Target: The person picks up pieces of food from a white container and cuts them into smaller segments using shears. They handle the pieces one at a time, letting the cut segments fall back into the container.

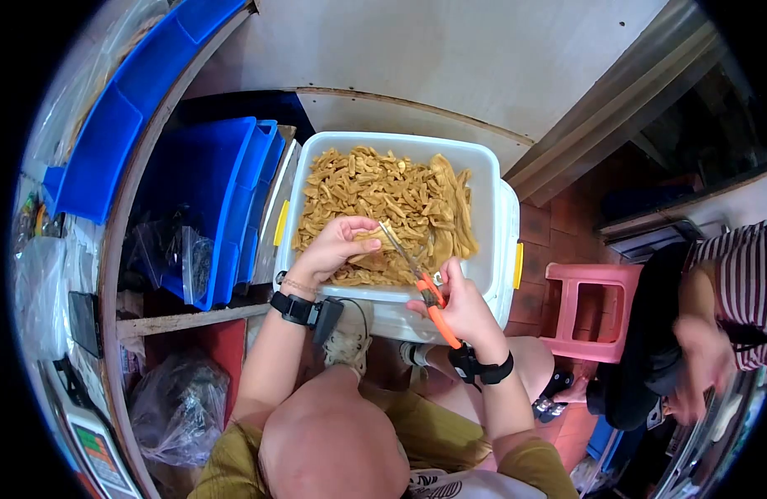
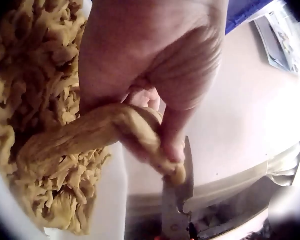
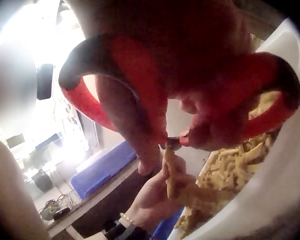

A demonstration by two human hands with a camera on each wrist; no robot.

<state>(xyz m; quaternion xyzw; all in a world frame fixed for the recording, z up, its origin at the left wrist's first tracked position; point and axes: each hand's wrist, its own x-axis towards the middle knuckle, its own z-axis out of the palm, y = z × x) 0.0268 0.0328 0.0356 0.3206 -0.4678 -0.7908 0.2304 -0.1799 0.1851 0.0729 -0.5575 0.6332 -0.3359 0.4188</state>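
My left hand (image 1: 342,248) pinches a long, soft yellow-brown strip (image 2: 75,134) between thumb and fingers; its short end sticks out past the thumb. In my right hand (image 1: 466,309) are orange-handled scissors (image 1: 434,306), with fingers and thumb through the loops. In the left wrist view the scissor blades (image 2: 188,167) stand right at the strip's end. Both hands are over the near side of a white plastic tub (image 1: 487,216). Many short cut pieces (image 1: 350,187) of the same stuff fill it, with longer uncut strips (image 1: 456,204) at its right side.
Blue plastic bins (image 1: 209,191) stand on the shelf at left, with a clear plastic bag (image 1: 180,407) below. A pink stool (image 1: 591,309) is on the tiled floor at right, beside another person in a striped top (image 1: 739,279). A pale board wall (image 1: 433,58) rises behind the tub.
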